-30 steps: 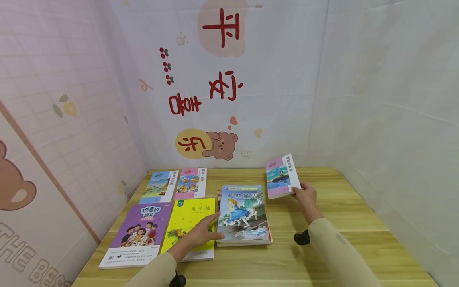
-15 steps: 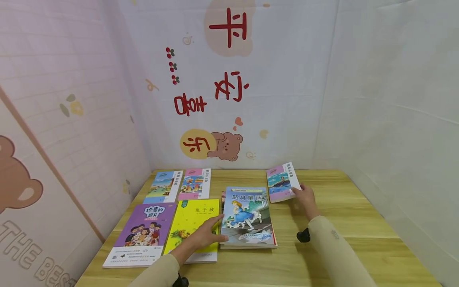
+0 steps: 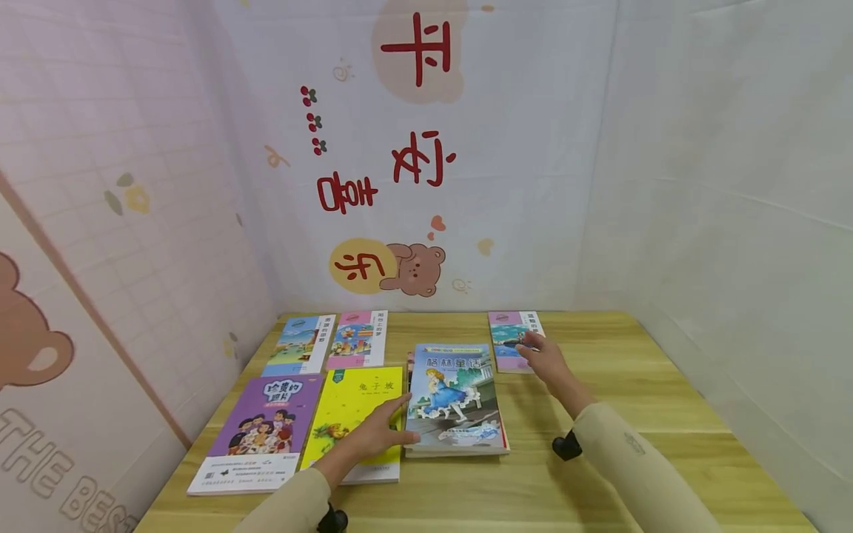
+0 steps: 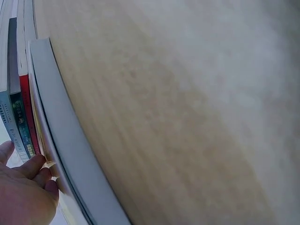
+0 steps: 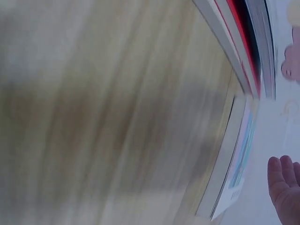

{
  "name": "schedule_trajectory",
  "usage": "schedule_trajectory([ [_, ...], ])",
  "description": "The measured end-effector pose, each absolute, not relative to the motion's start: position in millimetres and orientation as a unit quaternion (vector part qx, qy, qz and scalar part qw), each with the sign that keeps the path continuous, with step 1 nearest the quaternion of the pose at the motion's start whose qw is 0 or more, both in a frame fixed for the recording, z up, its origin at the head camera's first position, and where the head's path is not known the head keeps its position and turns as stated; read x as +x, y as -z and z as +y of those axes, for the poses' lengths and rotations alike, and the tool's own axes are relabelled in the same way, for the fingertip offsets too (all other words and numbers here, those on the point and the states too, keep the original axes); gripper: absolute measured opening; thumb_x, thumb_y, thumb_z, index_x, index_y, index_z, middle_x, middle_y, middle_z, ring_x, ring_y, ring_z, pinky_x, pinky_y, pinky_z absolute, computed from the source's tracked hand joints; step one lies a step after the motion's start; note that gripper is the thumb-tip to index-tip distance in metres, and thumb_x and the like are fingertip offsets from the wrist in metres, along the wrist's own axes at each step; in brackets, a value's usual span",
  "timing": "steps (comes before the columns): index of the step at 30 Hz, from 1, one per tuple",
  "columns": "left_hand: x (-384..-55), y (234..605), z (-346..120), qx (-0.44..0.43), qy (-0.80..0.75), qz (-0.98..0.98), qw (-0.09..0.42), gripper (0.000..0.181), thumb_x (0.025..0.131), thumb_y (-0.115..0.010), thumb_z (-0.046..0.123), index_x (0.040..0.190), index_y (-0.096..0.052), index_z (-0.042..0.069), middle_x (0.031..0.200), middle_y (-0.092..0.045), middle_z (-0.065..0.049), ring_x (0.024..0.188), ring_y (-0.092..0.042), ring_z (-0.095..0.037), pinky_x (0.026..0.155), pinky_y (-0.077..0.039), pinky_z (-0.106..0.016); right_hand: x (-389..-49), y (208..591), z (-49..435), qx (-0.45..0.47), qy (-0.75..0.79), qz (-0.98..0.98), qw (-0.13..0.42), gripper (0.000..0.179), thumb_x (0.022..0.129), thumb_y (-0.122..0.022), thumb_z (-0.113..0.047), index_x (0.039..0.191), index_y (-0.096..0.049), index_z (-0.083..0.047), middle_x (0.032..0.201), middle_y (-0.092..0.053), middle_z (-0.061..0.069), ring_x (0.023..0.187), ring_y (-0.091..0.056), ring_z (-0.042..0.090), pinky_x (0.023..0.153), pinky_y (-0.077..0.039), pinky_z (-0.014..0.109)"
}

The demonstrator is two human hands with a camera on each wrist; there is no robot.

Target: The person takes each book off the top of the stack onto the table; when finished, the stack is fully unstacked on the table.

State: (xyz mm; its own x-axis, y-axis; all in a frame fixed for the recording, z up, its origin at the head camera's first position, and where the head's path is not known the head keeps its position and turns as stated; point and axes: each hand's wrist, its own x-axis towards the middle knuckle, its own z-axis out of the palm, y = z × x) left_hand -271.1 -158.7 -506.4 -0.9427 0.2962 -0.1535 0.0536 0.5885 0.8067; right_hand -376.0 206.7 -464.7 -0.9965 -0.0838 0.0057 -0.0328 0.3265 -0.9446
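Observation:
A stack of books [image 3: 460, 396] lies mid-table, topped by a blue-grey storybook with a girl in a blue dress. My left hand [image 3: 375, 431] reaches over the yellow book [image 3: 346, 414], its extended fingers and thumb touching the stack's left side. In the left wrist view those fingers [image 4: 33, 166] are against the spines. A small pink-and-white book [image 3: 504, 348] lies flat behind and right of the stack. Above its right edge hovers my right hand [image 3: 550, 366], holding nothing. The right wrist view shows its fingers [image 5: 275, 171] extended and apart from the small book [image 5: 229, 164].
On the left lie a purple book [image 3: 263, 429], a small blue book [image 3: 300, 345] and another small pink book [image 3: 358, 339], all flat. Printed cloth [image 3: 520, 148] hangs behind the wooden table [image 3: 640, 385]. Its bare right side stretches beyond the right arm.
My right hand has lowered the small pink-and-white book flat onto the table, let go of it and lifted slightly to the left. My left hand stays at the stack.

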Motion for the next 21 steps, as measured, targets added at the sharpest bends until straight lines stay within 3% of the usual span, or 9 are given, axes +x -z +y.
schedule_trajectory([
  [8,-272.0,506.0,-159.6,0.109,-0.454,0.874,0.136,0.088,0.085,-0.077,0.042,0.156,-0.032,0.019,0.159,-0.029,-0.017,0.144,-0.023,-0.044,0.112,-0.021,-0.066,-345.5,472.1,186.4,-0.05,0.586,0.808,0.029,0.056,0.101,-0.056,-0.01,0.149,-0.034,0.007,0.149,-0.038,0.03,0.133,-0.043,0.045,0.104,-0.043,0.051],
  [21,-269.1,502.1,-164.4,0.109,-0.452,0.873,0.146,0.085,0.085,-0.076,0.045,0.155,-0.035,0.022,0.158,-0.031,-0.015,0.144,-0.025,-0.043,0.112,-0.022,-0.065,-306.0,499.8,176.8,-0.036,0.576,0.815,0.044,0.052,0.096,-0.063,-0.006,0.142,-0.045,0.01,0.139,-0.051,0.029,0.124,-0.053,0.042,0.097,-0.05,0.047],
])
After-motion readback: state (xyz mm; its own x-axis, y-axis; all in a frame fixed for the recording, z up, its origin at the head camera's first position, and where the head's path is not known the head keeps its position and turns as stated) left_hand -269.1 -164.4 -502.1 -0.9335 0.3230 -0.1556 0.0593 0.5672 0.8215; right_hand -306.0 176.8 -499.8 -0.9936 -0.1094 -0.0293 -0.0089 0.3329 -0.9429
